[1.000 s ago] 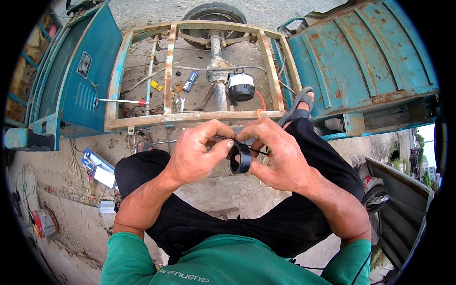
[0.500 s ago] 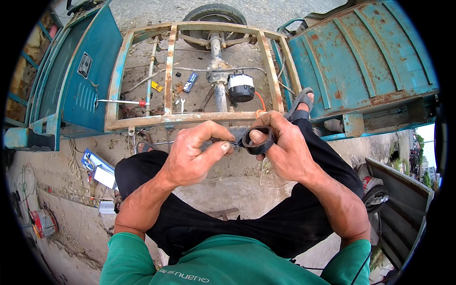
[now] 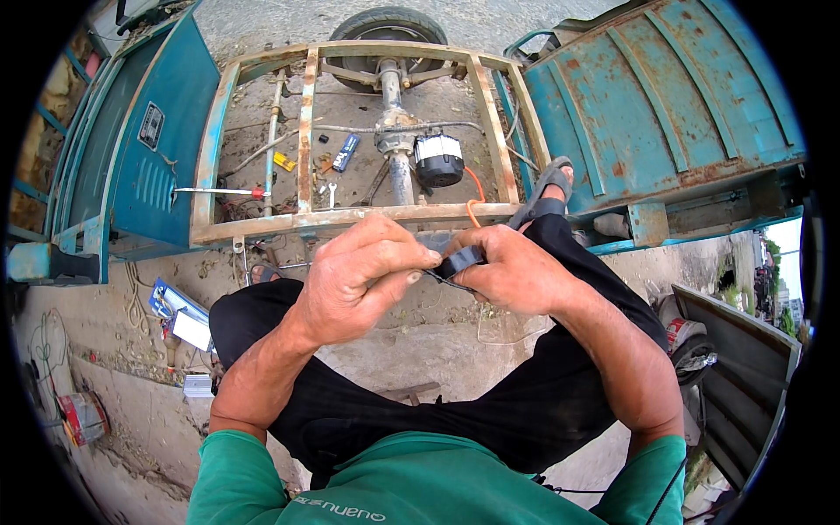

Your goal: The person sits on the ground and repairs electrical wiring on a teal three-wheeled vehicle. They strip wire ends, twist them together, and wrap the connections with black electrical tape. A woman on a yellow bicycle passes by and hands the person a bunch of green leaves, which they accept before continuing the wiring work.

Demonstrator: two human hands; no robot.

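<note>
Right hand (image 3: 518, 273): black tape (image 3: 462, 261) is gripped.
Left hand (image 3: 354, 282): fingers are curled just beside the tape; whether anything is pinched cannot be told.
Tape: held between both hands, with the frame (image 3: 293, 224) seen beyond.
Frame: motor (image 3: 439, 161) is seen within, beside the axle (image 3: 400, 177).

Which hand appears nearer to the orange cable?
Right: the right hand is just below the orange cable; the left hand is farther off, below and to its left.

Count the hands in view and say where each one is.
2: the right hand holds the black tape roll; the left hand is just left of that roll.
</note>
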